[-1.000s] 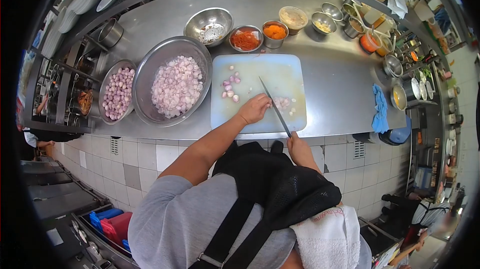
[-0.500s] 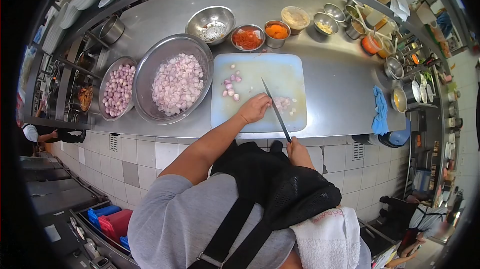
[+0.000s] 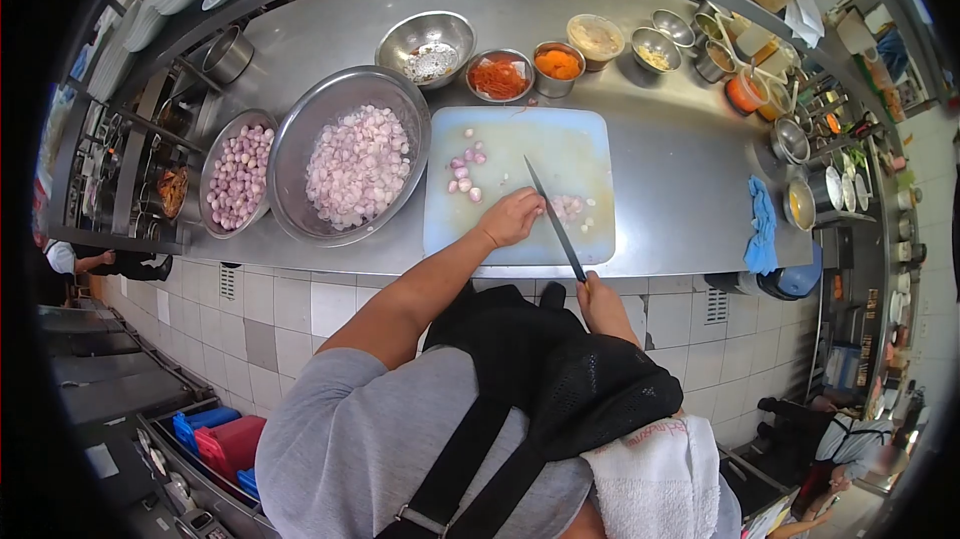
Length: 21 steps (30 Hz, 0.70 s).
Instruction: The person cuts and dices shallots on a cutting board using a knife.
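My right hand [image 3: 604, 305] is closed round the handle of a long kitchen knife [image 3: 556, 223]. Its blade slants up and to the left across a white cutting board [image 3: 590, 149]. Against the blade's left side, my left hand [image 3: 514, 217] has its fingers curled on a shallot, mostly hidden under the fingertips. Sliced shallots [image 3: 570, 209] lie right of the blade. Several peeled whole shallots [image 3: 465, 177] rest on the board's left part.
Left of the board stand a large metal bowl [image 3: 283, 159] of sliced shallots and a smaller bowl [image 3: 212, 201] of whole ones. Behind it are bowls of orange shreds [image 3: 498, 77] and orange food [image 3: 557, 64]. A blue cloth [image 3: 760, 227] hangs over the counter's right edge.
The view has shifted very slightly. Both hands and the knife keep nearly the same place on the board, with only a tiny movement of the knife.
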### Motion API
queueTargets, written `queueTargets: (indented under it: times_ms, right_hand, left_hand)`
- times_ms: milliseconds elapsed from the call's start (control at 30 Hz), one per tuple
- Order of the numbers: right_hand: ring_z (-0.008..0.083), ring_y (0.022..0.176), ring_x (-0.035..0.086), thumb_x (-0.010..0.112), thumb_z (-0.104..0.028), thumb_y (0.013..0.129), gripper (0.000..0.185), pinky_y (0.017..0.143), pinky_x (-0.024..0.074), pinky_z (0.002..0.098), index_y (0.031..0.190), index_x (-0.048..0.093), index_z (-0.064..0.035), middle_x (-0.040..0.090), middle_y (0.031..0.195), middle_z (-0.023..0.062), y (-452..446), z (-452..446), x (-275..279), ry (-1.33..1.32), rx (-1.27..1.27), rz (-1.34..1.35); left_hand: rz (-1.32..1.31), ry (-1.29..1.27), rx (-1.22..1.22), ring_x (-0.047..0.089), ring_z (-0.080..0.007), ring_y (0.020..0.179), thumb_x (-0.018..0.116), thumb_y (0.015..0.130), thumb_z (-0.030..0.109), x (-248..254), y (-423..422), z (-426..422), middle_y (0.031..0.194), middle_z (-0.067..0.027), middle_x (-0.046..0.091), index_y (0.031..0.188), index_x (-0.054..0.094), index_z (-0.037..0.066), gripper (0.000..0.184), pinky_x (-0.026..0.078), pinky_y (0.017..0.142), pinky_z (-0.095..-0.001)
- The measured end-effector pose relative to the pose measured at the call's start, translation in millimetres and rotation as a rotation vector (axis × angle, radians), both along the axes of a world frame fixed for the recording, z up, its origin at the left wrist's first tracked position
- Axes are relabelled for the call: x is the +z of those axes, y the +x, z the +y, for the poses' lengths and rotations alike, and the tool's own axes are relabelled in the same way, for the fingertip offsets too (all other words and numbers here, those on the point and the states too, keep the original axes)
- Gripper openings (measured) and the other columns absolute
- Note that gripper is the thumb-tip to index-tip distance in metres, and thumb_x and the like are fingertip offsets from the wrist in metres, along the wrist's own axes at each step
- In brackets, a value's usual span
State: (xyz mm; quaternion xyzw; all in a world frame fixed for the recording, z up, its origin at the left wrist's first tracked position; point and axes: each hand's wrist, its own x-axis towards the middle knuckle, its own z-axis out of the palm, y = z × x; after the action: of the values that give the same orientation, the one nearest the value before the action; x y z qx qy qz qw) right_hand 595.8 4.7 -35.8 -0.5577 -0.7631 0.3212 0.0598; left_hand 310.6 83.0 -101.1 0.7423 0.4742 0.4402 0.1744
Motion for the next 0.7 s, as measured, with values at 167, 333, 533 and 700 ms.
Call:
queueTargets:
  times_ms: [167, 333, 533, 700]
  right_hand:
    - [0.0557, 0.084, 0.068, 0.059, -0.027, 0.106, 0.031, 0.075, 0.0530, 0.0632, 0.117, 0.061, 0.0018, 0.070, 0.087, 0.0338, 12.6, -6.0, -27.3, -0.021, 0.019, -0.009]
    - [0.0539, 0.103, 0.067, 0.054, -0.029, 0.107, 0.039, 0.083, 0.0523, 0.0591, 0.128, 0.059, 0.0032, 0.069, 0.108, 0.0348, -5.3, 18.6, -56.5, -0.079, 0.096, -0.039]
    - [0.0398, 0.089, 0.072, 0.054, -0.027, 0.107, 0.042, 0.077, 0.0570, 0.0497, 0.128, 0.052, 0.0095, 0.070, 0.094, 0.0269, 22.0, 49.8, -143.0, 0.056, 0.168, 0.023]
    - [0.0381, 0.088, 0.072, 0.055, -0.027, 0.107, 0.043, 0.078, 0.0572, 0.0491, 0.129, 0.052, 0.0096, 0.069, 0.094, 0.0264, 24.9, 82.5, -181.5, 0.054, 0.180, -0.058]
  left_hand:
    - [0.017, -0.019, -0.039, 0.066, -0.0379, 0.097, 0.063, 0.093, 0.000, -21.7, 4.7, 2.3, 0.102, -0.0159, 0.066, 0.105, 0.067, 0.003, 0.012, 0.056, 0.087, -0.0452]
    - [-0.302, -0.209, -0.140, 0.062, -0.0398, 0.110, 0.058, 0.100, 0.009, -53.7, -2.3, 3.3, 0.113, -0.0179, 0.066, 0.109, 0.070, 0.005, 0.015, 0.048, 0.102, -0.0497]
    - [0.016, -0.008, -0.060, 0.058, -0.0393, 0.094, 0.061, 0.098, 0.009, -8.1, -3.5, -17.3, 0.099, -0.0164, 0.053, 0.100, 0.059, 0.005, 0.004, 0.049, 0.080, -0.0496]
    - [0.019, 0.011, -0.019, 0.060, -0.0372, 0.098, 0.063, 0.096, 0.012, -1.0, -8.9, -26.8, 0.102, -0.0141, 0.055, 0.097, 0.061, 0.007, 0.006, 0.050, 0.083, -0.0496]
